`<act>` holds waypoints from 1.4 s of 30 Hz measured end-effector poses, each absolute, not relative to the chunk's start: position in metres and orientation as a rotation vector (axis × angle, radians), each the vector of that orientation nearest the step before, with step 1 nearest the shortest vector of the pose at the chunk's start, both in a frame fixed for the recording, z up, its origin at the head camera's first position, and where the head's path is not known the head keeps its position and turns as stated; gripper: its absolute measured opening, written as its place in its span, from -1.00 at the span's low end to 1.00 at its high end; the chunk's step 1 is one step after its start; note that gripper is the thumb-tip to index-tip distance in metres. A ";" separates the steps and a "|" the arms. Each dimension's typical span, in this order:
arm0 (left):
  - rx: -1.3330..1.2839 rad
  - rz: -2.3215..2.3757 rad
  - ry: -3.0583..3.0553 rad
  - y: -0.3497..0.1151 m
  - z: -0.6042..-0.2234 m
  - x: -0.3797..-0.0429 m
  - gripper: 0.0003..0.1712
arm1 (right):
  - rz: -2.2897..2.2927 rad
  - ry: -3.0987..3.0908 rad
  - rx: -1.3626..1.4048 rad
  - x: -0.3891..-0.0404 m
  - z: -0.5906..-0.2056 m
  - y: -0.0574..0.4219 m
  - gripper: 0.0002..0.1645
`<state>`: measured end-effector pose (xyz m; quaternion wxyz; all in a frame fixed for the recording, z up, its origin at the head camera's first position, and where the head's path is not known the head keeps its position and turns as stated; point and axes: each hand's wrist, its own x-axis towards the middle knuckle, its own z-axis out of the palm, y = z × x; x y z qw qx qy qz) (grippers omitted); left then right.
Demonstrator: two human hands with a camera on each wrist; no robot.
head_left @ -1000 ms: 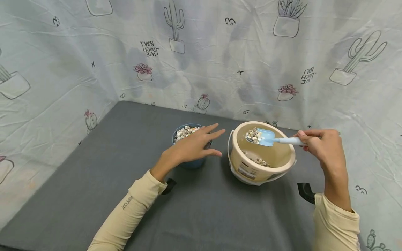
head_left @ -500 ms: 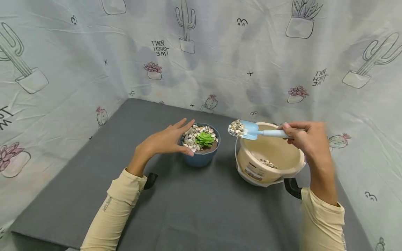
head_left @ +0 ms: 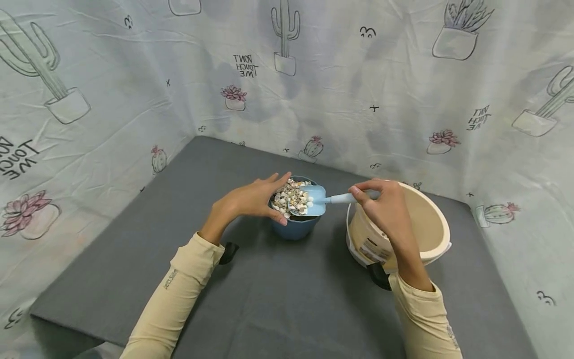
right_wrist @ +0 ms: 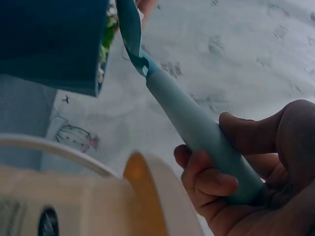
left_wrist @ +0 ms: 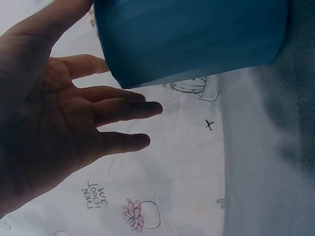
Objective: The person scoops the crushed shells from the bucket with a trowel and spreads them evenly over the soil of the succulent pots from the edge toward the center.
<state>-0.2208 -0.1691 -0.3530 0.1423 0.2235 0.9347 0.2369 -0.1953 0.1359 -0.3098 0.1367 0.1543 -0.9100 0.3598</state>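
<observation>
A small light-blue trowel (head_left: 317,201) lies over the mouth of a blue flower pot (head_left: 295,230), its scoop bearing small pebbles (head_left: 292,198). My right hand (head_left: 387,207) grips the trowel's pale handle (right_wrist: 197,128), thumb on one side and fingers curled round the other. At the pot's left rim is my left hand (head_left: 251,199), thumb and fingers spread apart around that side. In the left wrist view, the left fingers (left_wrist: 118,105) are extended beside the pot's blue wall (left_wrist: 192,39). A bit of the green succulent (right_wrist: 107,37) shows at the pot's rim in the right wrist view; from above it is hidden.
A cream bucket (head_left: 432,219) with a white handle stands right of the pot, partly behind my right forearm. The grey table (head_left: 287,299) meets a cactus-print cloth (head_left: 341,89) at the back and sides.
My right hand has carried the loaded trowel left from over the bucket to over the pot. My left hand drew back from above the pot to its left rim. The head view has shifted.
</observation>
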 end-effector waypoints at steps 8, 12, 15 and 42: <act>0.703 0.689 2.693 -0.166 -0.354 -0.223 0.43 | 0.921 -2.373 0.695 -0.191 -0.318 0.126 -0.90; 0.724 0.693 2.700 -0.163 -0.351 -0.223 0.43 | 0.887 -2.218 0.869 -0.189 -0.317 0.128 -0.87; 0.712 0.696 2.695 -0.160 -0.350 -0.222 0.44 | 0.871 -2.156 0.962 -0.188 -0.316 0.129 -0.86; 0.447 0.681 2.880 -0.143 -0.355 -0.213 0.53 | 0.884 -1.852 0.497 -0.172 -0.287 0.204 -0.95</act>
